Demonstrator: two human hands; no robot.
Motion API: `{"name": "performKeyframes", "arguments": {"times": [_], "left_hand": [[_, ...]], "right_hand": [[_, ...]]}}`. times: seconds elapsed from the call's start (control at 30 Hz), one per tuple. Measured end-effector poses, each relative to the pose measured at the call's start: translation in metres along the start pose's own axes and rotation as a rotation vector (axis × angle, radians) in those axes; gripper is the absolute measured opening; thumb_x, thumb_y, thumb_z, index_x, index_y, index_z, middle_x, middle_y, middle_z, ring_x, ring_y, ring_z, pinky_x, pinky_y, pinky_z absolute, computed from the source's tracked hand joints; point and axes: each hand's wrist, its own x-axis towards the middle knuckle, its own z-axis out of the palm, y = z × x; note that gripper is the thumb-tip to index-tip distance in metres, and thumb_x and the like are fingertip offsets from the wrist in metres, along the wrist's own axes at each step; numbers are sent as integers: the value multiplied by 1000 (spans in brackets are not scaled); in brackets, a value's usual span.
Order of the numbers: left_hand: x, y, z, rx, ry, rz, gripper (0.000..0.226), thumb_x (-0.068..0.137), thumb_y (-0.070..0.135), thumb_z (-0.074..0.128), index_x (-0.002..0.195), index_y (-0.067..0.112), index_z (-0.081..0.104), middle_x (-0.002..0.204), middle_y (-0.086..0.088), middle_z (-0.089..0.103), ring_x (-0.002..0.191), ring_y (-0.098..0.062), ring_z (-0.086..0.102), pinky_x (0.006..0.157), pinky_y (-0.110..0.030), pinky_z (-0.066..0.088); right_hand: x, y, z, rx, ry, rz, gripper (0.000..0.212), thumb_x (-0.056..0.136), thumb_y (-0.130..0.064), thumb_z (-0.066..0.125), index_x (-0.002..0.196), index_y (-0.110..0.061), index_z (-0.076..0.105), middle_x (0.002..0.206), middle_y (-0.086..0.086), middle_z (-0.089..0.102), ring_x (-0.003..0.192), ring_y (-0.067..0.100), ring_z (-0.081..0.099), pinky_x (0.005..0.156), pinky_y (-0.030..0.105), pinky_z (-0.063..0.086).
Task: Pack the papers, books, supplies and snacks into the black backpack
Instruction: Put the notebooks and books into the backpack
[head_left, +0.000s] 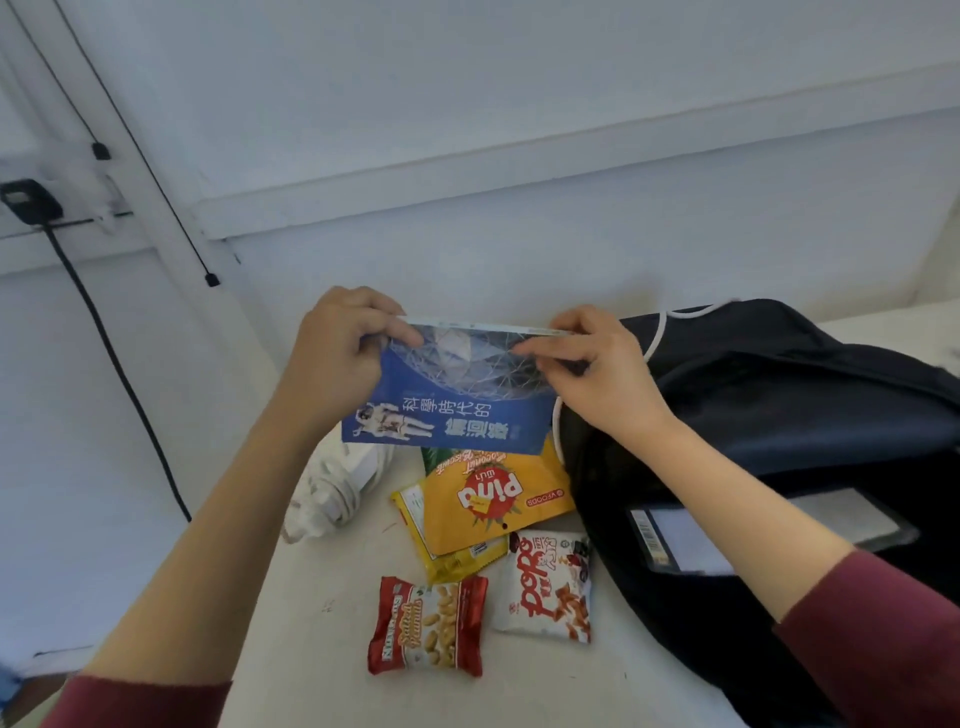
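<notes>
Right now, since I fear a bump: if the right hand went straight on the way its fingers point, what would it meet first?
Likely the left hand: the right hand's fingers point along the blue book's top edge toward it.

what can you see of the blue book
The blue book is a thin, closed paperback with a glossy cover: white Chinese lettering, an astronaut, a geometric globe. It hangs in the air over the snack packets, beside the black backpack, its top edge pinched by the left hand and the right hand.
</notes>
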Motion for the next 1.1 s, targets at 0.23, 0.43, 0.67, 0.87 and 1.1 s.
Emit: {"name": "performKeyframes", "arguments": {"times": [0.23,0.43,0.67,0.87,1.1], "left_hand": [[41,30,-30,-426,11,-28,64,82,-15,52,75,46,71,91,16,58,88,4,53,69,-8,39],[58,40,-12,-642,-61,-52,64,80,-15,57,72,47,72,87,21,62,91,-1,55,77,-18,44],[52,60,37,-779,-176,-114,57,80,-15,57,75,39,73,94,19,64,94,4,56,78,-12,44],[31,90,84,-940,-383,-306,33,89,-2,55,85,28,70,104,1,65,91,-9,64,67,-19,53],[-8,151,131,-955,-219,-141,40,90,24,59,115,48,39,121,27,47,109,4,53,82,-15,49]], "right_hand": [[-5,-18,-49,424,62,182,36,81,7,65,110,-14,65,100,-8,67,97,-4,61,82,10,45],[-8,-19,-89,553,-27,242,47,85,17,50,108,-22,65,100,-25,68,111,1,59,92,14,44],[-36,-11,-115,700,130,447,54,84,18,42,100,-23,72,112,-5,69,114,11,59,97,25,46],[-74,-2,-124,817,420,679,53,84,17,40,94,-22,74,101,-7,72,92,5,67,68,13,52],[-122,12,-154,846,701,875,54,85,12,38,93,-27,75,102,-5,72,78,11,70,56,20,55]]}}
